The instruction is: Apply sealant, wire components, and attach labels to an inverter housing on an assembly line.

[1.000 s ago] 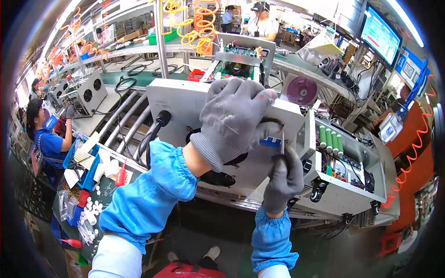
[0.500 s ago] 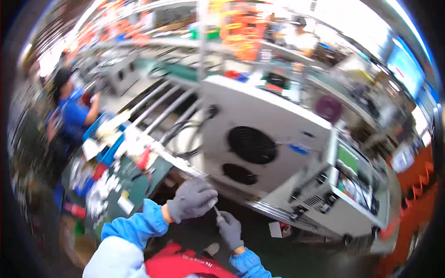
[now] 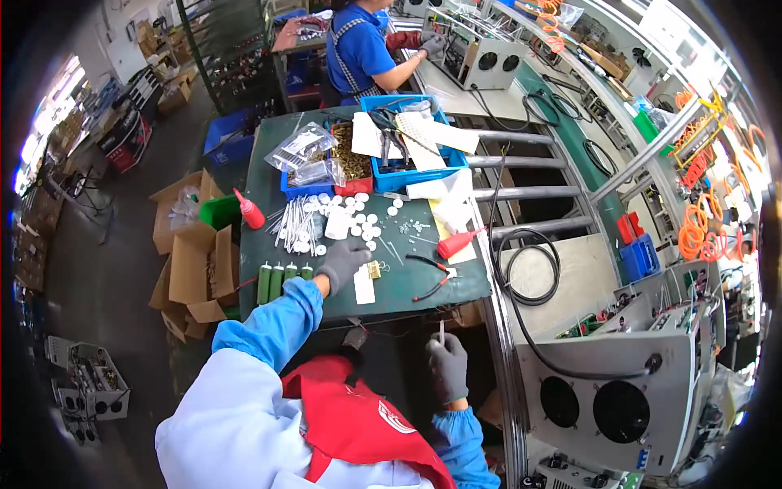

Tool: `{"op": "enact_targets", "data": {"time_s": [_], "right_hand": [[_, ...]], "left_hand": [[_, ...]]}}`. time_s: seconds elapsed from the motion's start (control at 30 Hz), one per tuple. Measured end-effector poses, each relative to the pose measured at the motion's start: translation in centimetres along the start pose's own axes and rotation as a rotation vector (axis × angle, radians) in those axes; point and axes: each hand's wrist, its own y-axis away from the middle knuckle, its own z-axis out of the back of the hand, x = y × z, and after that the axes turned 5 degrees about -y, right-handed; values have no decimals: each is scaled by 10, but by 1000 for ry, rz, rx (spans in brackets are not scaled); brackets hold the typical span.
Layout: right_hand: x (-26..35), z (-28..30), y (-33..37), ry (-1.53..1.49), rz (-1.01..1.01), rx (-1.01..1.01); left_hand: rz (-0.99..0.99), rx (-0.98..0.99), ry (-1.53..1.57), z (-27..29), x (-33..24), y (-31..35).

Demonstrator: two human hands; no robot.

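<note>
Our grey-gloved right hand (image 3: 447, 371) is closing its fingers around a slim, straight, pale tool (image 3: 441, 331), off the near edge of the smooth green counter (image 3: 394, 289). The tool's long axis is running upright in view, tip pointing toward the counter. Our left hand (image 3: 342, 265) is hovering or resting by round white caps (image 3: 371, 218); we are not managing to tell its fingers' opening or hold. A blue plastic bin (image 3: 419, 175) is holding black-handled tools (image 3: 386, 134) and paper; a red box (image 3: 353, 187), brassy bits (image 3: 352, 159).
</note>
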Motion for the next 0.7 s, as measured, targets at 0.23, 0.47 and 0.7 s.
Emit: {"op": "enact_targets", "data": {"time_s": [0.23,0.47,0.7], "right_hand": [[86,-51,-135,162,167,-109],[101,-50,-290,811,228,-517],[99,-45,-340,1065,267,-404]], "left_hand": [[29,179,355,-21,-35,-112],[79,308,272,-43,-39,-111],[-72,437,89,-34,-27,-93]]}}
